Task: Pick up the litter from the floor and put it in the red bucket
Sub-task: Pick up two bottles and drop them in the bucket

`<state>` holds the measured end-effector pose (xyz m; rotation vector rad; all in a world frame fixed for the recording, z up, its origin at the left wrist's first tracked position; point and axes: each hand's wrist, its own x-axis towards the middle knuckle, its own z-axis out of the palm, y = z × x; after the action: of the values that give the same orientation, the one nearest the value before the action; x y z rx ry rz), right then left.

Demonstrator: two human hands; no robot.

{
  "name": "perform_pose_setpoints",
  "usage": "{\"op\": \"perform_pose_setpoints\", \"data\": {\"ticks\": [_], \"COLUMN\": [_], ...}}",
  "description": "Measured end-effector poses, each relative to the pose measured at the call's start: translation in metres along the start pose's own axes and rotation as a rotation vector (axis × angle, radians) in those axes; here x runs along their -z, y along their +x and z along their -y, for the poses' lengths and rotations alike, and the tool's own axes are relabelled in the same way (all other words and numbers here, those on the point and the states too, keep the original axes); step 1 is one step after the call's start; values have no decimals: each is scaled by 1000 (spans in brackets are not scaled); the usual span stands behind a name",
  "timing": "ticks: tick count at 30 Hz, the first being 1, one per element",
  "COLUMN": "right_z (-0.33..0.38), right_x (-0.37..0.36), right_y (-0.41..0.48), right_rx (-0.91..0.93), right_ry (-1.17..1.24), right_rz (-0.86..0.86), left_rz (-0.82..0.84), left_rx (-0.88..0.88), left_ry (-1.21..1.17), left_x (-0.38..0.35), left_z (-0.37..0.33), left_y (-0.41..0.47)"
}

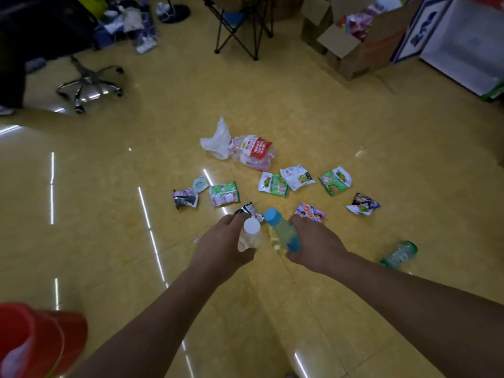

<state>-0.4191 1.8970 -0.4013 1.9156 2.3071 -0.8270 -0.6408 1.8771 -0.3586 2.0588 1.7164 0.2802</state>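
Observation:
My left hand (221,241) grips a small clear bottle with a white cap (251,234). My right hand (313,242) grips a clear bottle with a blue cap (281,230). Both bottles are held above the yellow floor, close together. Ahead of my hands several snack wrappers (274,184) lie scattered, with a white plastic bag (216,140) and a red-labelled clear bag (255,152) beyond them. A green-tinted bottle (399,255) lies on the floor to the right of my right hand. The red bucket (38,336) stands at the bottom left corner, partly cut off.
An office chair base (90,84) stands at the far left, a folding chair's legs (242,31) at the top centre. Open cardboard boxes (357,47) and a white cabinet (463,45) fill the top right. A dark-clothed person (11,77) stands at the left edge.

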Motion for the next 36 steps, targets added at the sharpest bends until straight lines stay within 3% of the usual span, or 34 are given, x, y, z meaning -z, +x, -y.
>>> {"op": "perform_pose_setpoints", "data": {"ticks": [18,36], "right_z": [158,420], "right_x": [-46,-137], "right_y": [20,46], "right_rx": [190,348], "right_ry": [-112,-203], "right_rz": [34,139], "left_rz": [-97,-213], "left_rx": [232,432], "left_ry": [-37,-124], "left_x": [76,157], "left_z": [151,364], "left_y": [-118,-267]}}
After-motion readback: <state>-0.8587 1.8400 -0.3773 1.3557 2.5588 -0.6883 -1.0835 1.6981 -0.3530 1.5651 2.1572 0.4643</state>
